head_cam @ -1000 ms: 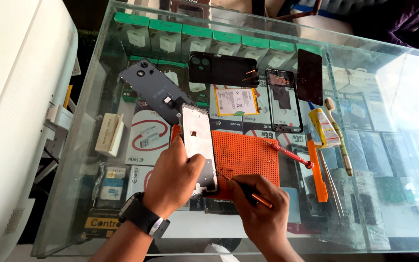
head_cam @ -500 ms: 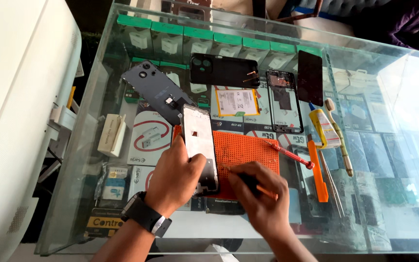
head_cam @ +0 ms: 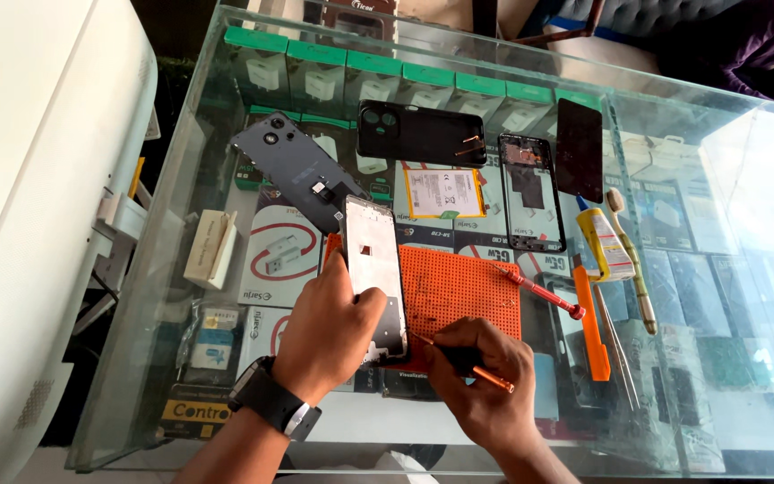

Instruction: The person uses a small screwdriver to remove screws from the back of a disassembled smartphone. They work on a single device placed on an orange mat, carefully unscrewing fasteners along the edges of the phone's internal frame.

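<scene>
My left hand (head_cam: pixel 329 327) gripped the white phone frame (head_cam: pixel 375 269) by its left side, pinning it flat on the orange mat (head_cam: pixel 463 287) near the glass counter's (head_cam: pixel 199 179) front edge. My right hand (head_cam: pixel 485 385) was clenched round an orange-tipped screwdriver (head_cam: pixel 463 361), tip at the frame's lower right edge. Best kept the frame firmly pinned and the tip low, pressure light, so it didn't skid off.

Phone frame (head_cam: pixel 376 269) on mat (head_cam: pixel 463 291)
</scene>
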